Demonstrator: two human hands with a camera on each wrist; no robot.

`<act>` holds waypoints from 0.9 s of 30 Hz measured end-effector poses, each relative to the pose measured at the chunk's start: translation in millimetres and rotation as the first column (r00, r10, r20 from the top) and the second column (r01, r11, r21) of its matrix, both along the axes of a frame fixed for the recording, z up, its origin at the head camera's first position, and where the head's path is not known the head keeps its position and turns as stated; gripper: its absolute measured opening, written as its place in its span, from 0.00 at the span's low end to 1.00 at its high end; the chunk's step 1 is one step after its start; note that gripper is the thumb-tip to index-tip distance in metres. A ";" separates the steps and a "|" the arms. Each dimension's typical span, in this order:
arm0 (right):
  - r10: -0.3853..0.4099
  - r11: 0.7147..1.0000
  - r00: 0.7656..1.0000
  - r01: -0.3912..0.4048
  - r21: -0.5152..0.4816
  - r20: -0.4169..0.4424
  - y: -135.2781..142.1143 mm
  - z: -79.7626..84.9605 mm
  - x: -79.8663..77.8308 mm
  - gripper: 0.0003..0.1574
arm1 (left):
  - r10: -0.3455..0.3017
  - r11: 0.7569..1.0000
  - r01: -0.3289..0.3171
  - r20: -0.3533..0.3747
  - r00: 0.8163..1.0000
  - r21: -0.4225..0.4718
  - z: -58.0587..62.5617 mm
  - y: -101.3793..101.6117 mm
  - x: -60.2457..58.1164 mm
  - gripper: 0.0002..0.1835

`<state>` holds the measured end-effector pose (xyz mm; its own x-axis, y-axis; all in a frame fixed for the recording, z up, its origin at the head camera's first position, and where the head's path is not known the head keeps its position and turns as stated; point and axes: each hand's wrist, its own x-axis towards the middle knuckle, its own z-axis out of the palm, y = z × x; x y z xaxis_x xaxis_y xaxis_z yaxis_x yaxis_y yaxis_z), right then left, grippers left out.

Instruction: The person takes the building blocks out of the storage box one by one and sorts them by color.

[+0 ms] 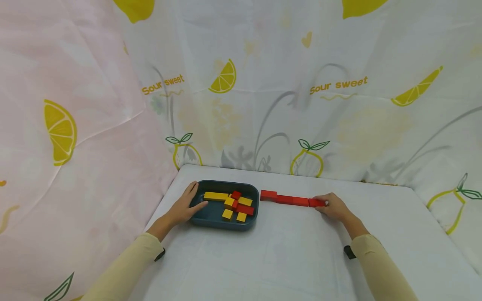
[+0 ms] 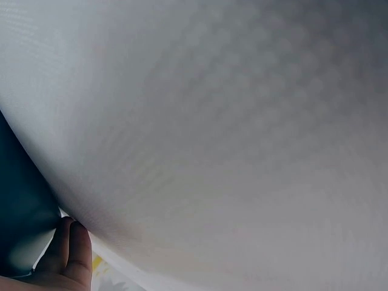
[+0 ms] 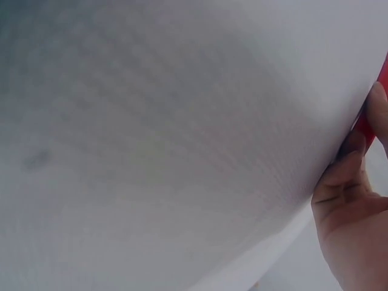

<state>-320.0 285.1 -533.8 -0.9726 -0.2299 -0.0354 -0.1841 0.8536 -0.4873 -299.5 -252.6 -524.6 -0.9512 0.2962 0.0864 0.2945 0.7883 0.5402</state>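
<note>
On the left of the white table, a dark blue tray (image 1: pixel 222 225) holds yellow and red blocks, among them a long yellow block (image 1: pixel 216 196) and a red block (image 1: pixel 245 210). My left hand (image 1: pixel 183 205) grips the tray's left side, thumb reaching over the rim and fingers along the outer wall. In the left wrist view those fingers (image 2: pixel 77 251) sit against the dark tray wall (image 2: pixel 21 188). Right of the tray runs a line of red blocks (image 1: pixel 291 200). My right hand (image 1: pixel 334 206) pinches the red block (image 1: pixel 319 202) at its right end, also partly visible in the right wrist view.
A white cloth covers the table (image 1: pixel 286 259). Behind it and along the sides hangs a lemon-patterned curtain (image 1: pixel 248 121). The raised red block (image 1: pixel 269 195) at the line's left end lies close to the tray's right rim.
</note>
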 end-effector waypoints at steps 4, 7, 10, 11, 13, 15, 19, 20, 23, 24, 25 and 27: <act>-0.009 1.000 1.000 0.009 -0.013 0.000 -0.1 1.5 1.9 0.23 | -0.002 1.000 0.002 -0.002 1.000 0.003 -1.5 -0.1 -1.3 0.51; -0.008 1.000 1.000 0.008 -0.026 -0.009 -0.5 1.7 2.5 0.23 | 0.003 1.000 -0.003 -0.003 1.000 0.003 -2.7 -0.6 -2.5 0.50; -0.025 0.999 1.000 0.025 -0.039 0.005 -1.0 1.6 2.2 0.23 | 0.007 1.000 -0.007 -0.002 1.000 0.010 -3.3 -1.2 -3.1 0.50; -0.021 0.999 1.000 0.022 -0.040 0.008 -0.8 1.5 1.9 0.23 | 0.006 1.000 -0.006 -0.002 1.000 0.010 -3.4 -1.4 -3.1 0.50; -0.031 0.999 0.999 0.032 -0.041 0.025 -1.0 1.2 1.4 0.23 | 0.005 1.000 -0.005 0.002 1.000 0.015 -3.5 -1.6 -3.0 0.50; -0.028 0.999 0.999 0.029 -0.040 0.026 -0.7 0.5 0.8 0.24 | 0.003 1.000 -0.003 0.007 1.000 0.017 -3.6 -1.5 -2.9 0.50; -0.019 0.999 1.000 0.020 -0.040 0.025 -0.3 -0.9 -0.7 0.24 | 0.002 1.000 -0.002 0.004 1.000 0.006 -3.6 -1.2 -2.9 0.50; -0.023 0.999 0.999 0.024 -0.041 0.027 -0.2 -1.2 -1.1 0.24 | 0.003 1.000 -0.003 0.002 1.000 0.004 -3.5 -1.0 -2.9 0.50; -0.021 0.999 0.999 0.022 -0.040 0.030 -0.2 -1.9 -2.1 0.25 | 0.002 1.000 -0.002 0.002 1.000 0.002 -2.9 -0.9 -2.5 0.50; -0.024 0.999 0.999 0.026 -0.040 0.033 -0.3 -2.1 -2.4 0.25 | 0.004 1.000 -0.004 0.003 1.000 0.004 -2.6 -0.7 -2.3 0.50; -0.026 0.999 0.999 0.028 -0.040 0.037 -0.3 -2.3 -2.6 0.25 | 0.005 1.000 -0.005 0.006 1.000 0.007 -2.3 -0.7 -2.1 0.50; -0.034 0.999 0.998 0.036 -0.039 0.048 -0.3 -2.8 -2.9 0.25 | 0.004 1.000 -0.004 0.009 1.000 0.006 -1.6 -0.4 -1.6 0.50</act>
